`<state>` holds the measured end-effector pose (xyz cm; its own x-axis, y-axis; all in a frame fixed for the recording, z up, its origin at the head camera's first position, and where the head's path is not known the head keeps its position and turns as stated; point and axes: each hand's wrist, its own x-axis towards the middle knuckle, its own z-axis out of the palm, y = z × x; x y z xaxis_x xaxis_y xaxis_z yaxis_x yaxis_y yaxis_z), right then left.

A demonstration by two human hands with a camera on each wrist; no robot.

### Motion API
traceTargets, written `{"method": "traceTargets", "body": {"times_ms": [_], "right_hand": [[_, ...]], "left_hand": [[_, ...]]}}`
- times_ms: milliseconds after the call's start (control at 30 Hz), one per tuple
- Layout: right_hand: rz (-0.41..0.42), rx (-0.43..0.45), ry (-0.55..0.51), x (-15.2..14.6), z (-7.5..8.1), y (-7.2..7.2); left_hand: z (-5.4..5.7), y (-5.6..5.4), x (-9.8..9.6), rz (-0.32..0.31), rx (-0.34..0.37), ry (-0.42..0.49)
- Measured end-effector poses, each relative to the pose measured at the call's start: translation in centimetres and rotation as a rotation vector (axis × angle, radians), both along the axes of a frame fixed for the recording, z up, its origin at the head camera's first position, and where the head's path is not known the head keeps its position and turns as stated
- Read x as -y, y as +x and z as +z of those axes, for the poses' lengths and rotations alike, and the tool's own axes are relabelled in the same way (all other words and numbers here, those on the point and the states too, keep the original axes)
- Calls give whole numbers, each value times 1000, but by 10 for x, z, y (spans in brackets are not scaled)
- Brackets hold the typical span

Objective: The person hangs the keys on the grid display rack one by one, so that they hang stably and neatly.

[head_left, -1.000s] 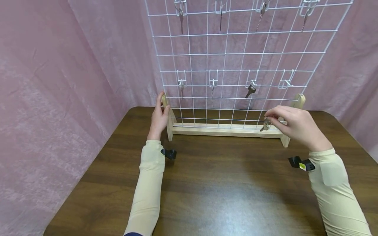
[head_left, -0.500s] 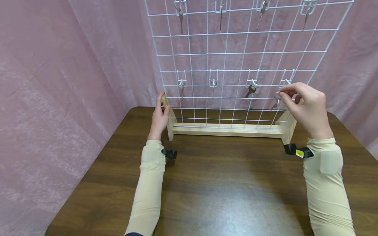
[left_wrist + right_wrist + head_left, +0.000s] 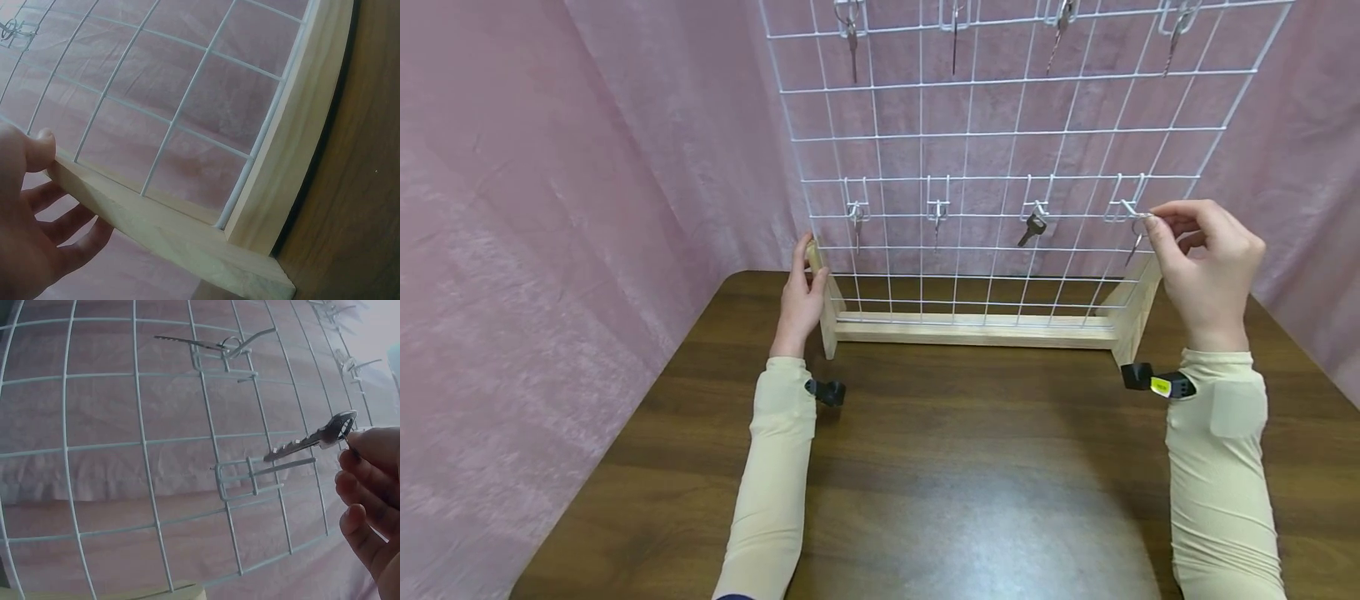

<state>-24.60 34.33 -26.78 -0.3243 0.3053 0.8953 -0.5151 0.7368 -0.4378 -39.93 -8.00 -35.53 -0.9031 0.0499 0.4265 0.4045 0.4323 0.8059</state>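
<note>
My left hand (image 3: pixel 802 300) grips the left side post (image 3: pixel 187 250) of a wooden stand (image 3: pixel 962 335), thumb on one side and fingers on the other. The stand carries a white wire grid (image 3: pixel 968 133) with hooks. My right hand (image 3: pixel 1213 254) pinches a small key ring with a silver key (image 3: pixel 309 442) on it. It is right at the tip of the rightmost lower hook (image 3: pixel 287 465), and the key overlaps that hook in the right wrist view. My fingertips partly hide the ring.
Other lower hooks each bear a key, among them a dark-headed key (image 3: pixel 1034 227). More keys, such as one at the top left (image 3: pixel 852 50), hang on the upper row. The stand rests on a brown wooden table (image 3: pixel 940 467), with pink curtain (image 3: pixel 587 208) behind.
My right hand has risen and moved right with the key, from low before the grid to the rightmost lower hook. My left hand keeps its place on the post.
</note>
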Motion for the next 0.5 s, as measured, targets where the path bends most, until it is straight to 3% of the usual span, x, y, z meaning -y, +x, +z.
{"method": "traceTargets", "body": {"times_ms": [500], "right_hand": [[-56, -2, -114, -1, -6, -12]], "left_hand": [[-1, -4, 0, 5, -21, 1]]}}
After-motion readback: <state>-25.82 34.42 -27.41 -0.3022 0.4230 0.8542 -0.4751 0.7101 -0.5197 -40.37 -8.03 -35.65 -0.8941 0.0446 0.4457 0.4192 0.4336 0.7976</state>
